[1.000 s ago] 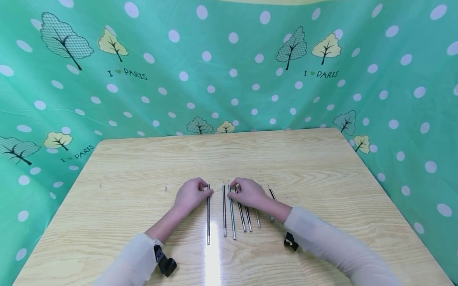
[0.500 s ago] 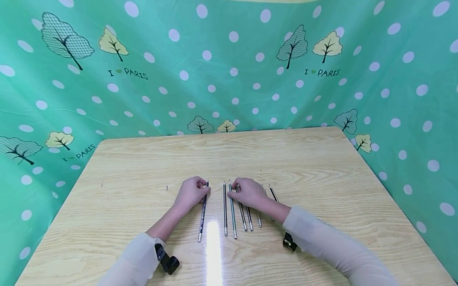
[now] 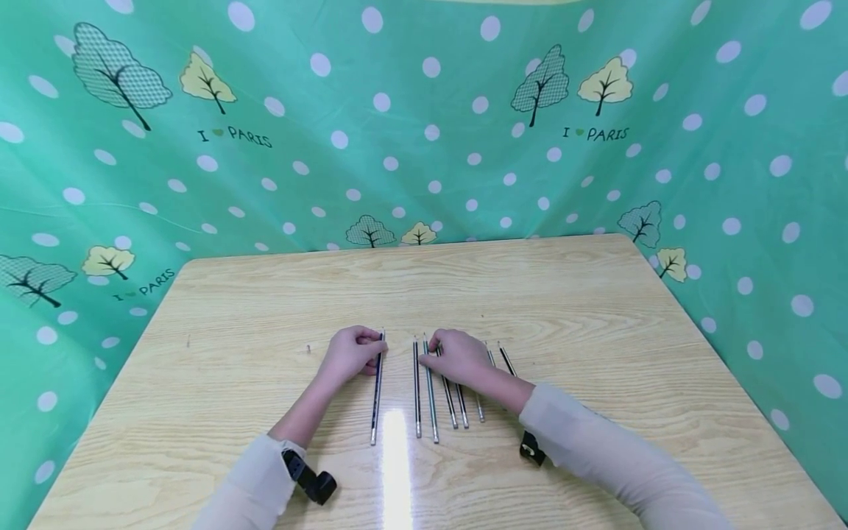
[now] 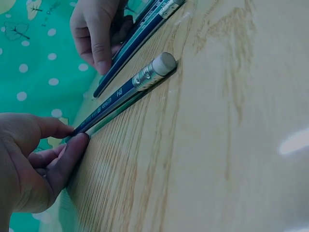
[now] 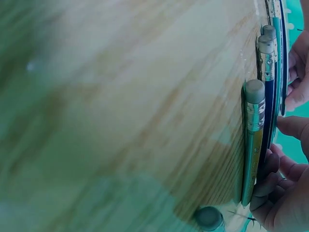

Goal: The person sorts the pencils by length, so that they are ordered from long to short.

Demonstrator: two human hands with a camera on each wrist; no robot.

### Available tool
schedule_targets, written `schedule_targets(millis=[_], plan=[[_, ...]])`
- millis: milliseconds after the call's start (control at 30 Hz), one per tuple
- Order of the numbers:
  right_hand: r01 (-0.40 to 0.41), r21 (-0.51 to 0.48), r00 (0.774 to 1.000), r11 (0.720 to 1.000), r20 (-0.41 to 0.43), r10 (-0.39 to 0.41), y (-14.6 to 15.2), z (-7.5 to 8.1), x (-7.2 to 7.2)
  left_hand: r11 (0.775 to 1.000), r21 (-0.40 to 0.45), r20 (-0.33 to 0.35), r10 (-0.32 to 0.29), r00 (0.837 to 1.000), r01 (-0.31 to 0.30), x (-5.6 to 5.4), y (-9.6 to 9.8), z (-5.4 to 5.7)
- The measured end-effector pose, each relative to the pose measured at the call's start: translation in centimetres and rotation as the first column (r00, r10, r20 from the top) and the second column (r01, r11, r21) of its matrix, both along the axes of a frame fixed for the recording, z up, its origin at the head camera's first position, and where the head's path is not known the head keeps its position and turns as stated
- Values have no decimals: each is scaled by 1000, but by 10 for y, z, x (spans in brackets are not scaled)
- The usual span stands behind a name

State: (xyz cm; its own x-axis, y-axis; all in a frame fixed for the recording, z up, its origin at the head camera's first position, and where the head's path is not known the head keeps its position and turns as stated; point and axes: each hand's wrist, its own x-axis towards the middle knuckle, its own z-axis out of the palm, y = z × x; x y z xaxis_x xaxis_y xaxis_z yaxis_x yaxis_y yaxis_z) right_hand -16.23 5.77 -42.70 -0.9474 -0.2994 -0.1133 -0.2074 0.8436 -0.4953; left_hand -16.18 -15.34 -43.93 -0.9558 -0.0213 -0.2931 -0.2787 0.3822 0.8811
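My left hand [image 3: 351, 352] pinches a dark blue pencil [image 3: 377, 397] near its point, between thumb and fingers. In the left wrist view this pencil [image 4: 114, 100] shows HB lettering, and its white eraser faces the camera. To the right, my right hand [image 3: 460, 357] has thumb and fingertips around the upper part of a teal pencil [image 3: 431, 405]. A black pencil [image 3: 417, 397] lies just left of the teal one. Several more pencils, among them a dark one [image 3: 447, 401], fan out under and beside the right hand, which partly hides them. One is yellow [image 5: 253, 150] in the right wrist view.
All of this is on a light wood-grain table [image 3: 265, 294]. Past its edges hangs a green dotted cloth [image 3: 424, 169]. At the far right of the row lies a black pencil [image 3: 506, 359], partly behind the right forearm. A tiny speck [image 3: 308, 348] sits left of the left hand.
The left hand has shifted a little left with its pencil, whose eraser end swung left and now sits slightly left of the point. The right hand has stayed nearly in place.
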Motion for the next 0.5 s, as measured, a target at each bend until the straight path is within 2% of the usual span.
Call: schedule_targets(millis=[500], plan=[[-1,0,1000,1000,-5,1,-1,1,1,1000,8,41,2,999,-2,-3,-1,-2]])
